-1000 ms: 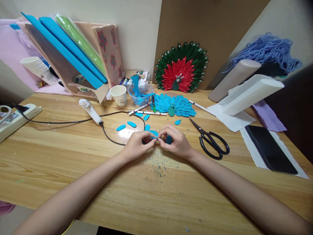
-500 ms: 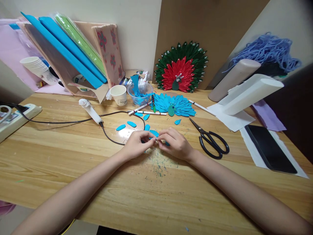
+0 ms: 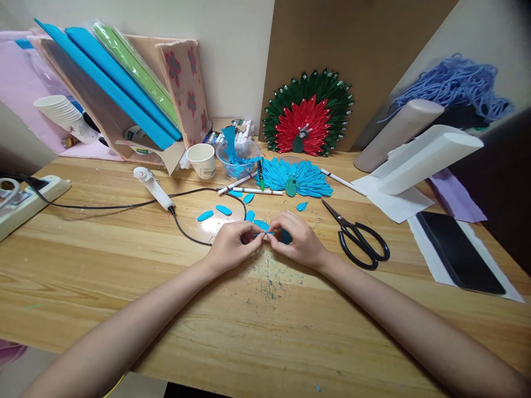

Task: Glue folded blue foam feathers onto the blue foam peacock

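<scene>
My left hand [image 3: 232,243] and my right hand [image 3: 299,241] meet at the middle of the wooden table [image 3: 124,287], fingertips pinched together on a small blue petal piece [image 3: 262,234]. More blue petal pieces [image 3: 223,210] lie loose just beyond my fingers. Behind them lies a blue peacock fan [image 3: 296,178] made of the same petals. A red and green peacock fan [image 3: 309,116] leans against the brown board at the back.
Black scissors [image 3: 357,239] lie right of my right hand. A white glue gun [image 3: 152,187] with a black cord sits at the left, near a power strip [image 3: 25,200]. A paper cup [image 3: 202,160], a plastic bowl [image 3: 238,156], markers, a black phone [image 3: 458,251] and foam sheets surround the work spot.
My hands stay together over the same spot; the fingers shifted slightly, dipping toward the table and lifting back with the blue piece pinched between them.
</scene>
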Action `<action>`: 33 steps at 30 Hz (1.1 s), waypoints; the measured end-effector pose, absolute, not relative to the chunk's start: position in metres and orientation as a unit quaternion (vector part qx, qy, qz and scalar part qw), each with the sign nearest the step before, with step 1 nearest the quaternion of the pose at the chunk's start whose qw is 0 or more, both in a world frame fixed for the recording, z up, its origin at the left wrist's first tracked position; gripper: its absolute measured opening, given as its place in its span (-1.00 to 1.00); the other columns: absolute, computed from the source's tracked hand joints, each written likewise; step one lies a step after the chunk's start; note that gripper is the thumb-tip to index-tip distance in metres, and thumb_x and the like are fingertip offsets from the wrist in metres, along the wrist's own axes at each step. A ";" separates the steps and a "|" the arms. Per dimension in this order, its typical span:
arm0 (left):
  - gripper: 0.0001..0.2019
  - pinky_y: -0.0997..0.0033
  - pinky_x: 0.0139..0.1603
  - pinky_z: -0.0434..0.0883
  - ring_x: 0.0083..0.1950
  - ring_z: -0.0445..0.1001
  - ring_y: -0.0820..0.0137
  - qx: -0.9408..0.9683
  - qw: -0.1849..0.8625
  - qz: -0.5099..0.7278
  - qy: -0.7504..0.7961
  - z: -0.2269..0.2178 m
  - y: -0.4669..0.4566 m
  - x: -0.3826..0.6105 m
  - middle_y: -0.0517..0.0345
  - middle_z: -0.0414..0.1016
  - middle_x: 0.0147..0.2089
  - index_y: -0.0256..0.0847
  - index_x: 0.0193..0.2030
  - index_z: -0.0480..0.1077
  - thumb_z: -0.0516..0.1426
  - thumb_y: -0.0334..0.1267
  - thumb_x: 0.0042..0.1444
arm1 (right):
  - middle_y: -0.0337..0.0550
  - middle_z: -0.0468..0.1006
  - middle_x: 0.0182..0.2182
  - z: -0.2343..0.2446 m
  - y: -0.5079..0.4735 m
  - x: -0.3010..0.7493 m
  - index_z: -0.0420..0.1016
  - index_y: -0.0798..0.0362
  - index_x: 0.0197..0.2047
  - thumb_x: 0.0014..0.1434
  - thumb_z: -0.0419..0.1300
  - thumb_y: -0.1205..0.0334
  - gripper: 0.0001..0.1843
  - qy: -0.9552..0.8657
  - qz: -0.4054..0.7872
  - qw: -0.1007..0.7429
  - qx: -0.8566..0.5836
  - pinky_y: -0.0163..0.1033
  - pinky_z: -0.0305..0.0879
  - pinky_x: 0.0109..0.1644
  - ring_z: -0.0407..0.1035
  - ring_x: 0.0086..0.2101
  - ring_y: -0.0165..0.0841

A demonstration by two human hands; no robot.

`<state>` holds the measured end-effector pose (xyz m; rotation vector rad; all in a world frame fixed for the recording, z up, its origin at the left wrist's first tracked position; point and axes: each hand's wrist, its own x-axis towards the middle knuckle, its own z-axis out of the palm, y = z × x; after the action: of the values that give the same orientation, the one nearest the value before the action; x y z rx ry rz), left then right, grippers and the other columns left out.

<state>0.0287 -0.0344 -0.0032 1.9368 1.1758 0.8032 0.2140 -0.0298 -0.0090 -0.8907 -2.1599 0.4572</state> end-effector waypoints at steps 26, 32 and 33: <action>-0.74 0.55 -0.43 0.32 -0.49 0.40 0.51 0.660 0.511 0.316 0.450 0.002 -0.031 0.028 0.10 0.53 -0.43 -0.33 -0.42 0.47 0.10 -0.16 0.11 | -0.13 0.49 -0.35 -0.013 -0.031 0.217 0.36 0.01 -0.28 0.10 0.14 0.43 -0.86 -0.859 0.103 0.412 -0.285 -0.20 0.31 -0.25 0.35 -0.31 -0.34; -0.73 0.52 -0.43 0.36 -0.48 0.41 0.48 0.634 0.534 0.327 0.454 0.000 -0.029 0.028 0.06 0.53 -0.42 -0.33 -0.42 0.47 0.14 -0.13 0.06 | -0.13 0.49 -0.35 -0.013 -0.030 0.217 0.35 0.02 -0.28 0.10 0.14 0.44 -0.86 -0.867 0.097 0.404 -0.277 -0.20 0.32 -0.24 0.34 -0.31 -0.33; -0.73 0.52 -0.44 0.37 -0.49 0.41 0.48 0.633 0.534 0.327 0.456 0.000 -0.029 0.028 0.05 0.54 -0.43 -0.33 -0.42 0.47 0.15 -0.13 0.06 | -0.12 0.48 -0.35 -0.013 -0.031 0.218 0.36 0.02 -0.28 0.10 0.14 0.44 -0.86 -0.868 0.096 0.403 -0.275 -0.19 0.32 -0.24 0.34 -0.31 -0.33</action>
<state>0.0276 -0.0290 -0.0004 1.5076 1.0873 0.7794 0.2175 -0.0305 -0.0132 -0.6936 -2.1919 0.2416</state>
